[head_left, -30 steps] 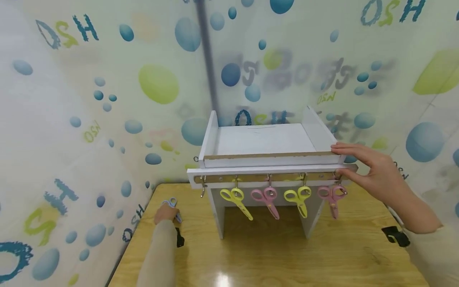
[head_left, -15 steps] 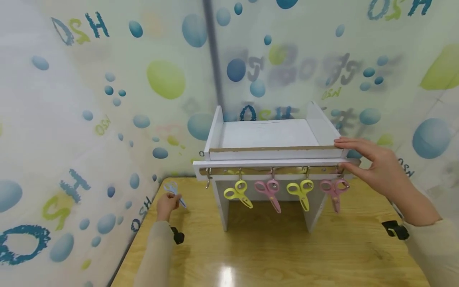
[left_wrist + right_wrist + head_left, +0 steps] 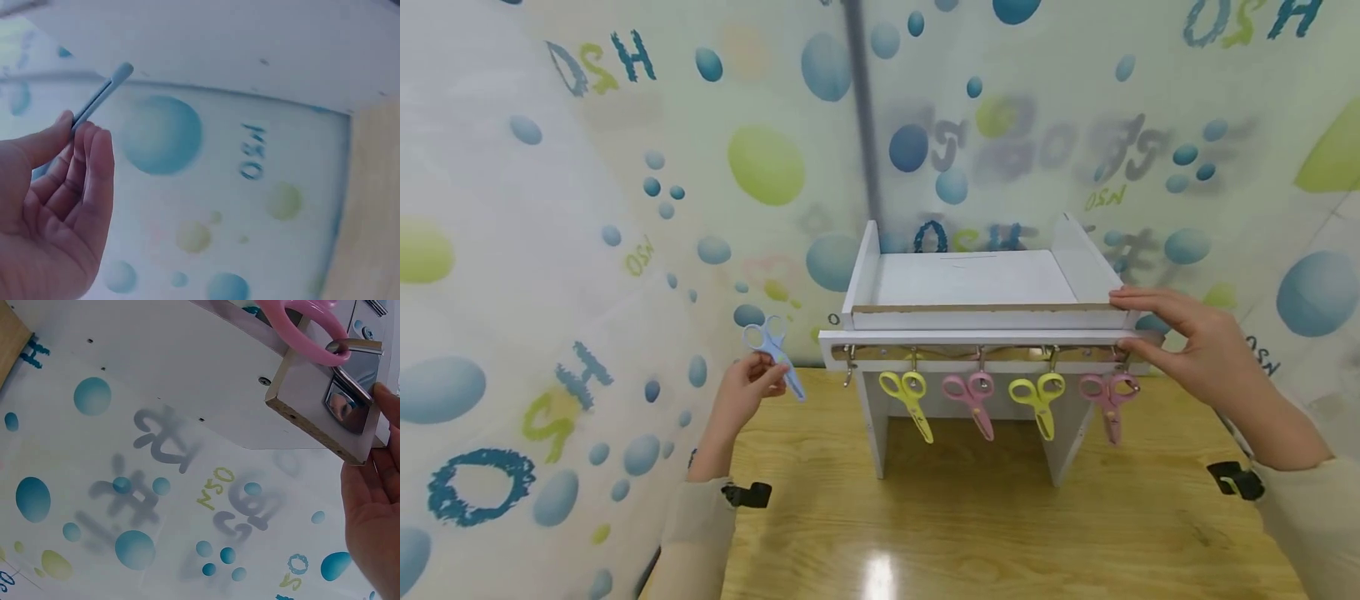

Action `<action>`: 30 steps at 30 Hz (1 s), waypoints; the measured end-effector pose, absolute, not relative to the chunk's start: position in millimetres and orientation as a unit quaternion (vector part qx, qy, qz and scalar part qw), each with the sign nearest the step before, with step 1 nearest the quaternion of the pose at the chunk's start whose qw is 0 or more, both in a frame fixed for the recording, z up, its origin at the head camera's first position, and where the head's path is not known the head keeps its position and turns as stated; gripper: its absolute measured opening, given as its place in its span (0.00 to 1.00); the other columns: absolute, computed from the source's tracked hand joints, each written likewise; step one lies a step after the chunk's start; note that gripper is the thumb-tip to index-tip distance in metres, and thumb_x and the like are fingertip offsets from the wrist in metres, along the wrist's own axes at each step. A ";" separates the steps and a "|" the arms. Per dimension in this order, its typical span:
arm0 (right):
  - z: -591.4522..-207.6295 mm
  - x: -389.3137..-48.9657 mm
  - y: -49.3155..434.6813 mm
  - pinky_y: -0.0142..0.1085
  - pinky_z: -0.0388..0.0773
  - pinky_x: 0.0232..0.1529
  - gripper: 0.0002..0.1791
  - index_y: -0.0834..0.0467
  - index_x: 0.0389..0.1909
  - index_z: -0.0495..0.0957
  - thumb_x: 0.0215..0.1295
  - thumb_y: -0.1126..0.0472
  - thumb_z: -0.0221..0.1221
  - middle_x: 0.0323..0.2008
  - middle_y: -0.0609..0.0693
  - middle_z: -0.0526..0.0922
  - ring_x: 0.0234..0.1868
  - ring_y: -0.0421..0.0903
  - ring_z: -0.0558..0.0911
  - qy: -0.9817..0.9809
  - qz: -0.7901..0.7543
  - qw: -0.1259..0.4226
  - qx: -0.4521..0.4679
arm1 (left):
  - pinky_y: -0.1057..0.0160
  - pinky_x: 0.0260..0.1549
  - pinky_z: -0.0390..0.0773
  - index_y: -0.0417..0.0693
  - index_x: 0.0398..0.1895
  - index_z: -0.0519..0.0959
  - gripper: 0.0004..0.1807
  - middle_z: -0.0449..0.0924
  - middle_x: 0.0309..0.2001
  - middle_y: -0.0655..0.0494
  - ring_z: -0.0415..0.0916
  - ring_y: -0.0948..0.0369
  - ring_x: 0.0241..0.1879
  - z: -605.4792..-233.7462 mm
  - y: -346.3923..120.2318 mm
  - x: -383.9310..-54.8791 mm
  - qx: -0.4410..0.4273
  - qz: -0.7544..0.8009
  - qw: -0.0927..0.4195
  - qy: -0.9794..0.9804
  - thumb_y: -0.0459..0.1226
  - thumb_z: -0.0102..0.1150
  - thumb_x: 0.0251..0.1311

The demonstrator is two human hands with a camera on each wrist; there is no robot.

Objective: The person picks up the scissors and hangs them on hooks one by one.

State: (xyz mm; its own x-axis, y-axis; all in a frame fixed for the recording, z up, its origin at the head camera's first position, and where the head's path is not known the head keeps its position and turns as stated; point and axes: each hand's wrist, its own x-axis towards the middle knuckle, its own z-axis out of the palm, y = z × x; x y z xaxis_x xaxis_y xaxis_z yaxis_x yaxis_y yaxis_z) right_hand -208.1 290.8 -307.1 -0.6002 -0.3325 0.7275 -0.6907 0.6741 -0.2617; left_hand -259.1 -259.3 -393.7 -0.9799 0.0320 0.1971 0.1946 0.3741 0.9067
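Note:
Blue scissors (image 3: 777, 354) are pinched between thumb and fingers of my left hand (image 3: 743, 392), raised left of the white shelf (image 3: 985, 319). Their rings point up and the blades slant down to the right. In the left wrist view the scissors (image 3: 103, 97) appear edge-on. My right hand (image 3: 1206, 354) grips the shelf's right end, thumb on the front hook rail (image 3: 940, 358). From this rail hang yellow scissors (image 3: 912, 404), pink scissors (image 3: 973, 404), another yellow pair (image 3: 1040, 404) and another pink pair (image 3: 1108, 404). The leftmost hook (image 3: 848, 367) carries nothing. One pink ring (image 3: 312, 347) loops over its hook in the right wrist view.
The shelf stands on a wooden table (image 3: 940, 533), close to a wall (image 3: 700, 208) printed with bubbles and letters. Its side panels (image 3: 872, 425) reach down to the tabletop. A black strap (image 3: 748, 495) sits at my left wrist and another (image 3: 1236, 482) at my right.
My left hand has picked the blue scissors up off the table and lifted them toward rail height. The right hand keeps its hold on the shelf. The head view has shifted slightly.

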 end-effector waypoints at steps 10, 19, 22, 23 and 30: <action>-312.4 -213.6 295.3 0.08 0.61 0.58 0.36 0.57 0.57 0.82 0.41 0.79 0.73 0.62 0.21 0.69 0.64 0.16 0.66 -0.858 0.267 0.329 0.290 | 0.63 0.36 0.87 0.30 0.38 0.77 0.08 0.81 0.33 0.45 0.85 0.64 0.31 -362.7 -233.4 -214.1 -0.258 -0.503 0.032 -0.824 0.31 0.55 0.70; -311.5 -213.8 298.3 0.07 0.60 0.58 0.35 0.57 0.57 0.82 0.42 0.79 0.73 0.61 0.21 0.69 0.64 0.16 0.66 -0.860 0.265 0.330 0.283 | 0.62 0.37 0.87 0.30 0.38 0.77 0.10 0.83 0.35 0.35 0.82 0.69 0.32 -385.2 -204.2 -208.4 -0.290 -0.498 -0.061 -0.815 0.34 0.56 0.70; -312.3 -213.4 298.8 0.07 0.60 0.58 0.35 0.57 0.57 0.82 0.43 0.78 0.72 0.61 0.21 0.69 0.64 0.15 0.66 -0.861 0.266 0.329 0.282 | 0.59 0.39 0.87 0.31 0.39 0.78 0.11 0.83 0.36 0.36 0.83 0.69 0.33 -396.4 -199.9 -212.6 -0.261 -0.495 -0.071 -0.825 0.35 0.57 0.70; -312.7 -213.1 299.3 0.07 0.60 0.58 0.35 0.57 0.57 0.82 0.43 0.78 0.73 0.62 0.21 0.69 0.64 0.15 0.65 -0.861 0.265 0.330 0.283 | 0.58 0.40 0.87 0.30 0.39 0.78 0.12 0.84 0.37 0.36 0.83 0.68 0.33 -400.0 -198.9 -214.0 -0.253 -0.497 -0.075 -0.827 0.35 0.57 0.70; -311.5 -210.2 310.2 0.08 0.60 0.56 0.37 0.57 0.60 0.80 0.43 0.75 0.74 0.68 0.31 0.70 0.69 0.19 0.63 -0.860 0.242 0.328 0.306 | 0.63 0.41 0.86 0.33 0.43 0.83 0.14 0.87 0.39 0.40 0.85 0.66 0.36 -419.0 -198.4 -223.6 -0.250 -0.475 -0.079 -0.840 0.38 0.58 0.70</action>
